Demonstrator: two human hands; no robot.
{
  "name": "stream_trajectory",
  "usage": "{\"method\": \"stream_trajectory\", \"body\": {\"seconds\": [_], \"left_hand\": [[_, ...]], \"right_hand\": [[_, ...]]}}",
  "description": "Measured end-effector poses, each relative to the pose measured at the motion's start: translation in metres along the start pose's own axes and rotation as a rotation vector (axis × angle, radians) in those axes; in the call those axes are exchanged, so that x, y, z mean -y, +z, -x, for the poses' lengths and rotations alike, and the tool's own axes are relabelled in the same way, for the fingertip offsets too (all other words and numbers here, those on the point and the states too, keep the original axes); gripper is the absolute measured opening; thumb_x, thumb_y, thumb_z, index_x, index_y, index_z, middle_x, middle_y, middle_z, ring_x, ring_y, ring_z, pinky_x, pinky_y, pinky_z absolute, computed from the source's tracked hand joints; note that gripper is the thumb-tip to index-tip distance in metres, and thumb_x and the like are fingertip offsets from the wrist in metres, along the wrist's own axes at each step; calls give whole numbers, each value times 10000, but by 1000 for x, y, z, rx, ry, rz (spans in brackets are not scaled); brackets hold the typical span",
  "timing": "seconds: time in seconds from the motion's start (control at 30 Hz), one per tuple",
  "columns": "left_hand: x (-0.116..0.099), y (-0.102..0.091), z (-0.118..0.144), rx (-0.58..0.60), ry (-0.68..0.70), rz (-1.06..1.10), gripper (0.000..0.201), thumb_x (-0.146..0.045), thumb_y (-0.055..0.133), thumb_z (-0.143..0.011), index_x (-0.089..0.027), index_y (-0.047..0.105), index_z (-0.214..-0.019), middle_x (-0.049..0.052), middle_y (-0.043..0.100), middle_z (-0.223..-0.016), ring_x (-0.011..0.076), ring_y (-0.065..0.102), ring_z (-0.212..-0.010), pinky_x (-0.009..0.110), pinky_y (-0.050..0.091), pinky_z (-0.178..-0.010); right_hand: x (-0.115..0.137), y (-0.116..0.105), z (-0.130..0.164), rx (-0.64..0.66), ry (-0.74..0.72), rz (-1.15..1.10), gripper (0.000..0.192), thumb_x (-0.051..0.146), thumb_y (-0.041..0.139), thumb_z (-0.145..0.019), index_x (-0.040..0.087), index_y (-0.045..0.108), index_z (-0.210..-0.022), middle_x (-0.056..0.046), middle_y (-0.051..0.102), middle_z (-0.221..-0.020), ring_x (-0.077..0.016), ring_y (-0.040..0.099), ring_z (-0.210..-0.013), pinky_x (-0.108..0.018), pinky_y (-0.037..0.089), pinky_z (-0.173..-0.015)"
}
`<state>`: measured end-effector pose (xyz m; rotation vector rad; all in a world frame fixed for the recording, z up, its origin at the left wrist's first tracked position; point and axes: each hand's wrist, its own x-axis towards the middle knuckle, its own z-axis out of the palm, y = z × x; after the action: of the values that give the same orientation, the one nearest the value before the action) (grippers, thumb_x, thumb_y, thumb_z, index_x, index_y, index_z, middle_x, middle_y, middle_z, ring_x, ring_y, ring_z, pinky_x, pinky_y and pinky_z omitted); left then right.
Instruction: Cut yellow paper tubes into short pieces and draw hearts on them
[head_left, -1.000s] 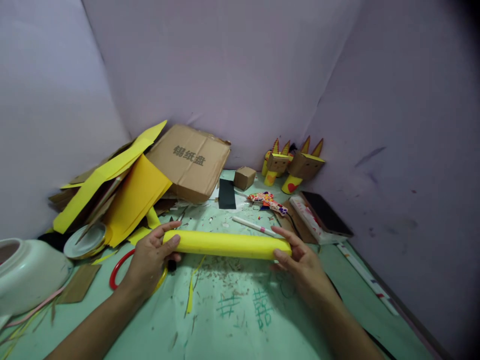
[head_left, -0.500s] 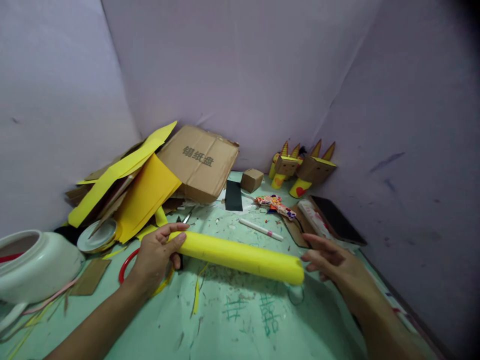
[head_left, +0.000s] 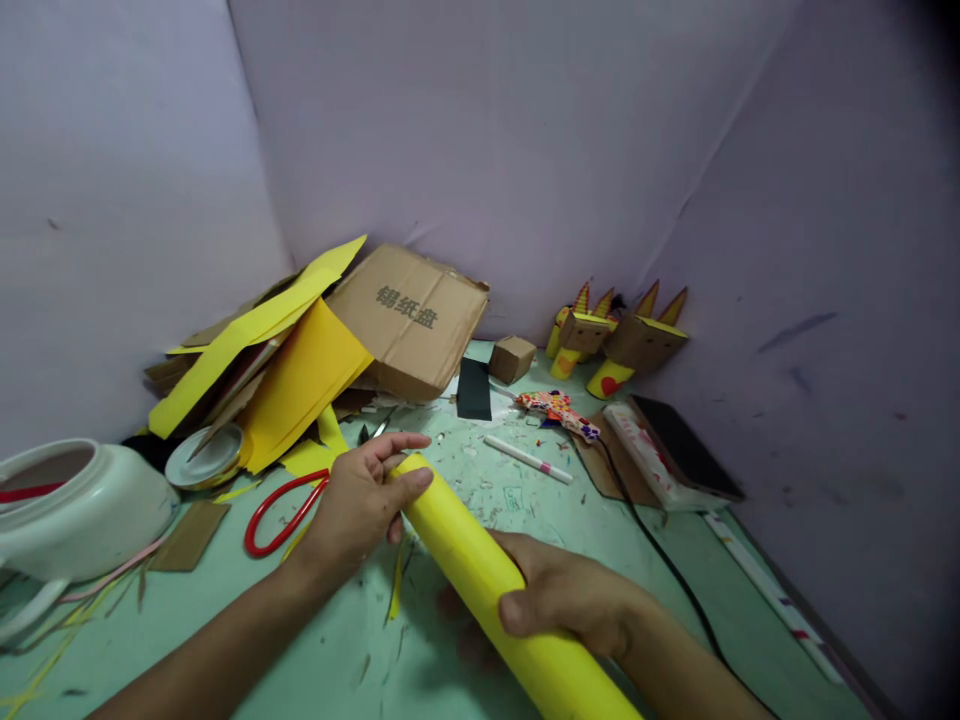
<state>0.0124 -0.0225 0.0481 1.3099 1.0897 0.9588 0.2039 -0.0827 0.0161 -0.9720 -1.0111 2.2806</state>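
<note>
Yellow tube (head_left: 474, 560) in two hands. Smooth, matt and apparently of rolled paper, the tube slants above the worktop (head_left: 337, 665), its far end to the left, its near end to the right and cut off by the lower edge of the view. The left hand (head_left: 352, 510) pinches the far rim, thumb on the tube, forefinger extended; its lower fingers are partly hidden. The right hand (head_left: 566, 600) wraps the middle, its grip pressed on the curved wall, thumb uppermost; the fingers beneath are obscured and blurred.

Left of the left hand lies a red loop handle (head_left: 259, 525), partly covered by that hand; beyond it lean flat, creased yellow sheets (head_left: 311, 390). Farther left, a glossy white pot (head_left: 112, 510) is cropped by the frame. Beyond the tube lie a slim white pen (head_left: 529, 459) and a patterned glue gun (head_left: 555, 405) with a black cord. At the far side rest a dented cardboard box (head_left: 409, 320) and a small cardboard block (head_left: 512, 358). At far right stand horned cardboard figures (head_left: 645, 343), overlapping, the rearmost hard to make out.
</note>
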Motion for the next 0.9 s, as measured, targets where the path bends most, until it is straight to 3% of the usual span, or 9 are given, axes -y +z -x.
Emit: {"method": "stream_trajectory", "body": {"seconds": [0.1,0.17,0.2,0.37,0.5,0.63,0.77,0.9], "left_hand": [[-3,0,-8,-100,180,-90,535,-352,702,-658,-163,556,-1137,65,646,-909,187,613,-758,213,477,-489],[-2,0,-15,-201,263,-134,610,-368,730,-639,-180,532,-1183,109,589,-1126,246,568,-995,242,504,-607],[0,2,-18,-223,238,-123,656,-387,741,-627,-179,513,-1206,126,556,-1178,263,550,-1031,256,505,-629],[14,24,-21,-20,-206,146,810,-490,721,-648,-150,378,-1298,166,585,-1099,270,605,-899,297,498,-572],[27,42,-19,-121,-132,245,696,-317,802,-579,-170,479,-1177,79,621,-970,201,606,-792,291,494,-659],[31,38,-25,-160,-95,320,620,-231,792,-558,-180,513,-1110,35,618,-897,163,594,-705,275,492,-639],[27,35,-25,-121,-98,386,680,-245,768,-592,-188,432,-1180,32,619,-908,162,605,-729,279,508,-656],[26,45,-12,-13,-117,395,580,-287,818,-545,-153,510,-1018,25,637,-790,175,610,-657,304,515,-621]], "right_hand": [[-6,-4,-4,-103,-17,-84,599,292,861,-460,130,591,-970,-20,657,-769,-118,602,-558,-250,484,-558],[-7,-11,-3,-140,-75,-179,547,271,843,-478,121,603,-945,-14,661,-721,-130,616,-558,-268,500,-571],[-8,-14,-3,-144,-93,-224,535,260,839,-487,118,608,-948,-15,666,-720,-135,626,-570,-276,509,-584],[-12,-23,-6,-137,-55,-265,470,225,852,-494,100,624,-886,-38,691,-723,-144,649,-580,-284,530,-591],[-16,-17,-9,-84,-37,-246,487,248,858,-521,84,618,-911,-67,697,-748,-159,659,-618,-303,530,-623],[-16,-13,-6,-36,-31,-252,591,332,871,-519,105,593,-990,-96,693,-844,-187,668,-676,-339,531,-640],[-17,-10,-4,-182,-19,-93,509,338,865,-512,105,606,-883,-72,683,-731,-176,648,-599,-308,513,-585],[-14,-4,-2,-299,-82,1,454,364,856,-518,102,624,-808,-56,666,-672,-162,623,-555,-275,496,-534]]}}
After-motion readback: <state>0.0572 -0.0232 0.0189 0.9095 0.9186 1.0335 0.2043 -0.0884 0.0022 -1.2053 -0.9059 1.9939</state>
